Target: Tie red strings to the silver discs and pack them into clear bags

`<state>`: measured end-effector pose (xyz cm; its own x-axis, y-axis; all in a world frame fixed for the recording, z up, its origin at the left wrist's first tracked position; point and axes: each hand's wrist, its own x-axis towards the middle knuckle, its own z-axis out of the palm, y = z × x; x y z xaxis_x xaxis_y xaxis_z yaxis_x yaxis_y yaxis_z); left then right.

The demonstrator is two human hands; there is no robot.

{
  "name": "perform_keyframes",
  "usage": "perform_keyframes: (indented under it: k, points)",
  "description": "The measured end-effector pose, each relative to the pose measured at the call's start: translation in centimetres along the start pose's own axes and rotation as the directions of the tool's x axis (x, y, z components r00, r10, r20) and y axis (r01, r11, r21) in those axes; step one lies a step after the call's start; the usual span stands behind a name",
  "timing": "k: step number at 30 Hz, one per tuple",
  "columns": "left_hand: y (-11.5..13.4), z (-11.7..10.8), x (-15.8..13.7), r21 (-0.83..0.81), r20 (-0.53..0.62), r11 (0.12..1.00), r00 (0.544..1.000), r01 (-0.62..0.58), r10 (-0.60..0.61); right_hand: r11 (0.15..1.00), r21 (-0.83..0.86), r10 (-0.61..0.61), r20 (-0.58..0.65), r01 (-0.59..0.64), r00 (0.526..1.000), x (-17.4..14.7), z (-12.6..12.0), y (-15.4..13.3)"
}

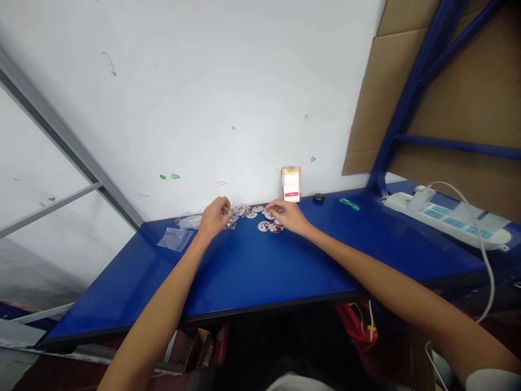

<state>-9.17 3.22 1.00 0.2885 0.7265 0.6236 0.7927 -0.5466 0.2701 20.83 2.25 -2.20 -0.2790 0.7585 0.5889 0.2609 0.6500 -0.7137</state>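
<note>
Small round discs, pale and silvery with red markings, lie in a loose cluster toward the far edge of the blue counter, some overlapping. The left hand is at the cluster's left end, fingers curled together; whether they grip a disc I cannot tell. The right hand reaches over its right end, thumb and fingers bent close; its grip is unclear too. Clear plastic bags lie left. A lit phone stands upright beyond the right hand, before the white wall. Farther right sits a power strip.

Red-and-white discs, blue tabletop
</note>
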Motion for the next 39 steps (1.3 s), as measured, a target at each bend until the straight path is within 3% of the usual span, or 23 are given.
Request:
perform_keyframes:
  k: [3,6,9,13,16,19,22,26,35,39]
  points:
    - [-0.4,1.2,-0.3,0.088,0.177,0.991,0.980,-0.102,0.085,0.999,-0.030,-0.018,0.035,0.019,0.999,-0.1,0.2,0.3]
    - [-0.5,2.3,-0.5,0.084,0.355,0.985,0.928,-0.150,0.111,0.998,-0.052,-0.043,0.070,0.047,0.997,-0.2,0.3,0.4]
    - [-0.3,2.3,-0.6,0.003,0.406,0.993,0.908,-0.116,0.105,0.997,-0.058,-0.054,0.090,0.060,0.994,-0.3,0.4,0.4]
    - [0.0,1.1,-0.3,-0.059,0.363,0.995,0.926,-0.085,0.101,0.995,-0.075,-0.051,0.104,0.059,0.993,-0.3,0.3,0.3]
    - [-0.8,0.1,0.3,0.019,0.260,0.999,0.965,-0.034,0.028,0.991,-0.114,-0.057,0.109,0.069,0.992,-0.3,0.0,0.1]
    - [-3.4,-0.7,0.6,0.179,0.136,0.980,0.985,0.081,-0.106,0.974,-0.203,-0.083,0.111,0.104,0.990,-0.3,-0.5,0.1]
    - [-6.8,-1.0,0.0,0.329,0.072,0.930,0.977,0.166,-0.200,0.956,-0.265,-0.098,0.113,0.125,0.989,-0.2,-1.0,0.3]
    - [-9.8,-0.5,-0.9,0.409,0.032,0.900,0.984,0.147,-0.175,0.953,-0.276,-0.097,0.113,0.126,0.989,-0.1,-1.1,0.6]
    - [-10.1,0.3,-0.6,0.449,0.057,0.871,0.967,0.198,-0.249,0.954,-0.270,-0.106,0.116,0.134,0.988,0.1,-0.5,1.0]
    - [-9.0,-0.1,-0.8,0.449,-0.025,0.856,0.961,0.257,-0.275,0.952,-0.274,-0.109,0.113,0.137,0.988,0.0,-0.5,0.6]
